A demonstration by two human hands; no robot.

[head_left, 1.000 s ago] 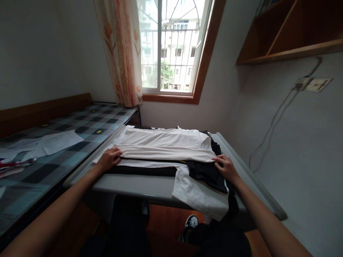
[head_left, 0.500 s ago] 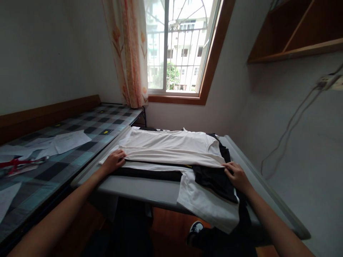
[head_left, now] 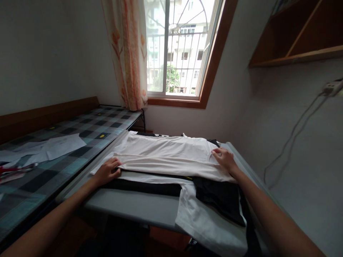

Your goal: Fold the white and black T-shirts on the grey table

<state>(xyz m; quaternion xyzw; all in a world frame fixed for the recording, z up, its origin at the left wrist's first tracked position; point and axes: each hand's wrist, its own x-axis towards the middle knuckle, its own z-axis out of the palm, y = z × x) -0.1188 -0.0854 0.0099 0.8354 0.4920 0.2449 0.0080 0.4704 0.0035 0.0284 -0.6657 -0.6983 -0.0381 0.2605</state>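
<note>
A white shirt point(head_left: 160, 148) lies spread on top of other garments, its near part folded over in a long strip. My left hand point(head_left: 108, 172) grips the shirt's near left corner with curled fingers. At the shirt's right end, my right hand point(head_left: 224, 159) pinches the fabric between thumb and fingers. Under it lies a black garment point(head_left: 217, 196), its near right part exposed. Another white garment point(head_left: 199, 214) shows beneath, a sleeve-like part hanging over the table's near edge.
The garments rest on a grey table point(head_left: 134, 205). To the left is a bed point(head_left: 118, 119) with a checked cover, papers point(head_left: 59, 146) and a red object point(head_left: 13, 170). A window point(head_left: 177, 60), curtain point(head_left: 131, 53), wall shelf point(head_left: 297, 59) and hanging cable point(head_left: 294, 128) surround the table.
My right hand has moved from the shirt's near right corner up and left to its right end. My left hand stays at the left corner. The view has tilted slightly up.
</note>
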